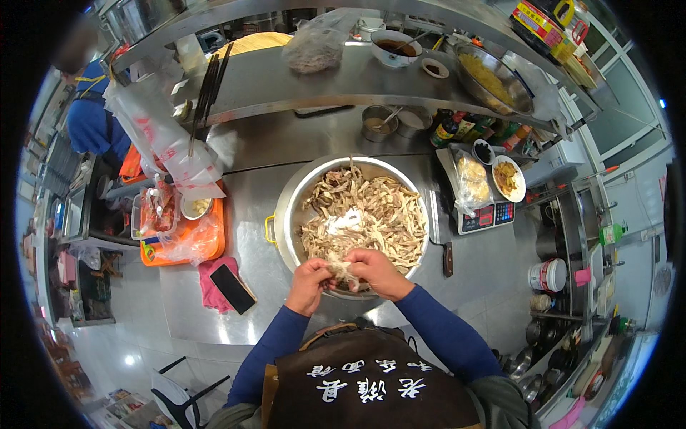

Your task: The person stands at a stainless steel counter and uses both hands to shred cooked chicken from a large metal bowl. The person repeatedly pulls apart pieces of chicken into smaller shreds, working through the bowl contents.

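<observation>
A wide metal basin (291, 214) with a yellow handle at its left stands in front of me on the steel table. It holds a heap of shredded, pale brown meat (386, 214) with a whitish patch near the middle. My left hand (312, 284) and my right hand (378, 271) meet over the basin's near rim. Between the fingertips of both hands is a stringy clump of meat (343, 268), pinched from either side. Some fingers are hidden behind the clump.
Left lie a black phone (233, 289) on a pink cloth (210, 271) and an orange tray (218, 236). Right are a wooden-handled cleaver (448, 260) and a digital scale (485, 219) with food. A steel shelf (252, 80) with bowls spans the back. A person in blue (91, 123) stands far left.
</observation>
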Demonstrator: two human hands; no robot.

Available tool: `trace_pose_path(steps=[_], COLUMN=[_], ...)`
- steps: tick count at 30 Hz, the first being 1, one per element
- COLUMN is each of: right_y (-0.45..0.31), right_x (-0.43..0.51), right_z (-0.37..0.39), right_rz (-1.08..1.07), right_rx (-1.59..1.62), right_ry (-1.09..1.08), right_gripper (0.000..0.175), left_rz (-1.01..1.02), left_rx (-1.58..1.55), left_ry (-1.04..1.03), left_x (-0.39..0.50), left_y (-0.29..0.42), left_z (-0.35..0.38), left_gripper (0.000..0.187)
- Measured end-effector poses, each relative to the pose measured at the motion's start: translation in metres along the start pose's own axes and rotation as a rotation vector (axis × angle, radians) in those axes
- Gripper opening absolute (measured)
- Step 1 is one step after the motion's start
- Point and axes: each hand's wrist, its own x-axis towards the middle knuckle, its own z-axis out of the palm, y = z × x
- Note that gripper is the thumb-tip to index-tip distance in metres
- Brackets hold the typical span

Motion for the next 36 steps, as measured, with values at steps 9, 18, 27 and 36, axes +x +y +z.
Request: trace_pose_path(steps=[9,18,27,36], right_y=[-0.063,0.042,0.029,0.023], right_x=[-0.028,0.008,-0.031,-0.015], right_z=[-0.017,-0.004,-0.051,-0.041], right_rz=[-0.036,-0.166,-0.100,-0.060], right_rx=[0.405,-0.426,-0.370,-0.132], right_ry=[0.036,0.139,0.406,0.341], right_gripper=[0.013,0.019,0.009,0.010], left_rz=[0.025,0.041,0.032,0.540], left_rx=[0.025,0.242,0.374,1.462], left_ry=[0.151,0.044,0.019,0.011], left_x=[0.006,-0.007,-0.024,0.033], left_y=[0.007,0.004,-0.013,0.013], left_z=[-0.014,0.023,-0.005,0.010], left_gripper=[0.009,0.008,0.003,0.016])
